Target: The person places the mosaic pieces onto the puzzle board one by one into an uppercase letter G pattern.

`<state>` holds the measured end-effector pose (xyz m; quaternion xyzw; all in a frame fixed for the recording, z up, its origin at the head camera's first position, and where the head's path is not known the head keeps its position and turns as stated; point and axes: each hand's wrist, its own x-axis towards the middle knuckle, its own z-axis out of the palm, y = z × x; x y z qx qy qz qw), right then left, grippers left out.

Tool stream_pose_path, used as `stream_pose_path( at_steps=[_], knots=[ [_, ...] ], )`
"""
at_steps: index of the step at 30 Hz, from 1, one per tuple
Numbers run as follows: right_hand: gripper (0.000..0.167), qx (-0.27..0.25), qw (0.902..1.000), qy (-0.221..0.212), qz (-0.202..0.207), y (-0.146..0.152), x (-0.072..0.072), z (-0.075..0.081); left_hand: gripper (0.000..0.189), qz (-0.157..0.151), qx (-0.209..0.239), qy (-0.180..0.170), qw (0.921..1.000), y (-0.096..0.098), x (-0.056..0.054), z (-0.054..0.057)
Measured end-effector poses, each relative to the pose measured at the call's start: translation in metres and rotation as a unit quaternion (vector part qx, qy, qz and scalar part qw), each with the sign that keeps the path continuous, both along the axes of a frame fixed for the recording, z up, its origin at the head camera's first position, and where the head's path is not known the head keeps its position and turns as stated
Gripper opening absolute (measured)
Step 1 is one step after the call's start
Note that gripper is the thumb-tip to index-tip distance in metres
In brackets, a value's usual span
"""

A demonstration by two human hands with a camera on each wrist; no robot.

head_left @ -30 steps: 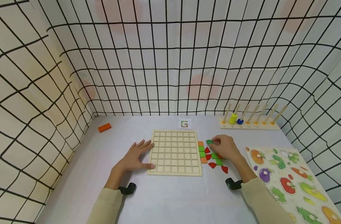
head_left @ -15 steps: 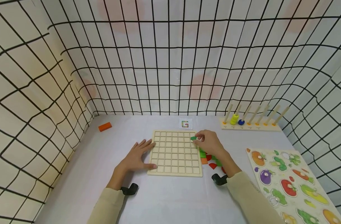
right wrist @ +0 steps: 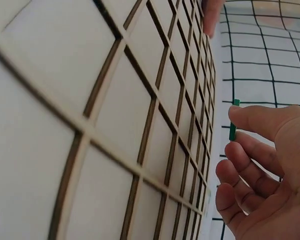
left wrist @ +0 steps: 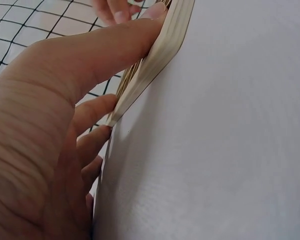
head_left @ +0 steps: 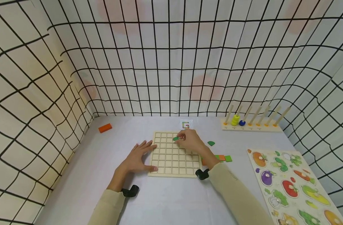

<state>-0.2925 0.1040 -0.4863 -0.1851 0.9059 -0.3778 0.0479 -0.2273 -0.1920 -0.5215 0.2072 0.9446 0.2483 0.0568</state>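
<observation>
Thumb and fingertips of our right hand pinch a green piece over a gridded board, by its far edge; our left hand lies spread along the left edge, gripping nothing. We judge the piece light, stiff and smooth, best held by its edges; raised ribs could catch it. Our forearm partly hides tiles off the right edge; a pegged stand occupies the far right corner of the table.

Card behind grid board
</observation>
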Motion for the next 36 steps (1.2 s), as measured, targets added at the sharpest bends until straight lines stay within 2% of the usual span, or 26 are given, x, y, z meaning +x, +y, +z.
stream_pose_path(
  at_steps=[8,17,36],
  knots=[
    [0.023,-0.007,0.9999,-0.015,-0.001,-0.028,-0.008,-0.008,0.097,0.003,0.001,0.001,1.0000,0.000,0.001,0.000],
    [0.022,-0.010,0.9993,-0.027,0.022,-0.052,-0.017,-0.013,0.094,-0.002,0.009,0.000,1.0000,-0.002,0.002,0.001],
    [0.022,0.001,0.9996,-0.022,0.020,-0.057,-0.016,-0.014,0.095,-0.001,0.002,-0.006,1.0000,0.001,0.002,0.005]
  ],
)
